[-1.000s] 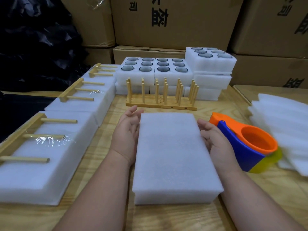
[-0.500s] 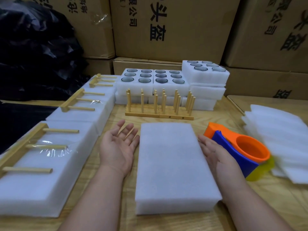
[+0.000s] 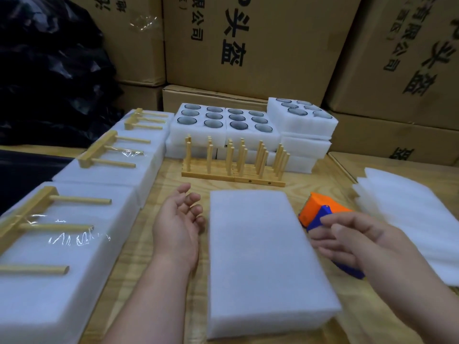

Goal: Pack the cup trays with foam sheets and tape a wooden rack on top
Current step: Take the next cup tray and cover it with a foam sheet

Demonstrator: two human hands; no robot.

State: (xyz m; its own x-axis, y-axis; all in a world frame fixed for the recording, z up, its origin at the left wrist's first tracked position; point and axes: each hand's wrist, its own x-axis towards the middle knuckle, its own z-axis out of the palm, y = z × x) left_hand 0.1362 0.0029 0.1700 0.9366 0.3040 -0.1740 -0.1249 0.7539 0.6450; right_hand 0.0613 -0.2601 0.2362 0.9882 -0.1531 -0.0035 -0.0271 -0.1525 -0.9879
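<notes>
A white foam-covered pack [image 3: 260, 259] lies lengthwise on the wooden table [image 3: 171, 180] in front of me. My left hand [image 3: 177, 227] rests palm up just left of it, fingers loosely curled, holding nothing. My right hand [image 3: 347, 242] hovers at the pack's right edge, fingers extended over the orange and blue tape dispenser [image 3: 320, 212], not gripping it. Loose wooden racks [image 3: 233, 162] stand upright behind the pack. Foam cup trays [image 3: 223, 122] with glass cups are stacked at the back.
Finished packs with taped racks [image 3: 74, 214] line the left side. A pile of loose foam sheets [image 3: 409, 214] lies at the right. Cardboard boxes [image 3: 260, 45] wall the back, and black plastic bags [image 3: 49, 78] sit at the far left.
Both hands have left the pack's sides. The left hand turned palm up and its fingers curled; the right hand lifted and moved right, over the tape dispenser. The view tilted up.
</notes>
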